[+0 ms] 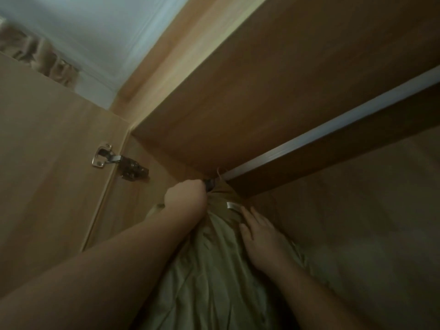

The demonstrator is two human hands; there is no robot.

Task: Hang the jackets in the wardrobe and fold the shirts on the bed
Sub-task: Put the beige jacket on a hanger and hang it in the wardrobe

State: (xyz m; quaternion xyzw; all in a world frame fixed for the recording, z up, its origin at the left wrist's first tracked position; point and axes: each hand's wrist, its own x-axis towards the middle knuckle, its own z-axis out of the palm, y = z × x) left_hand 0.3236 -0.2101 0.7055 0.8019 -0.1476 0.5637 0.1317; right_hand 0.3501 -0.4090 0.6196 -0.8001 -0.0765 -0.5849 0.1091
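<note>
I look up into a wooden wardrobe (273, 79). A pale green jacket (214, 270) hangs below the clothes rail (333, 129), its collar bunched at the rail's left end. My left hand (185, 196) is curled at the top of the jacket, gripping the dark hanger piece (209, 183) at the rail. My right hand (259, 236) lies flat with straight fingers on the jacket's shoulder, just below a small silver label (232, 206). The hanger itself is mostly hidden by fabric and my left hand.
The open wardrobe door (47, 151) stands at the left with a metal hinge (114, 160). The wardrobe's top panel runs overhead, its back wall (369, 222) to the right. A curtain (35, 53) and the pale ceiling (95, 25) show at top left.
</note>
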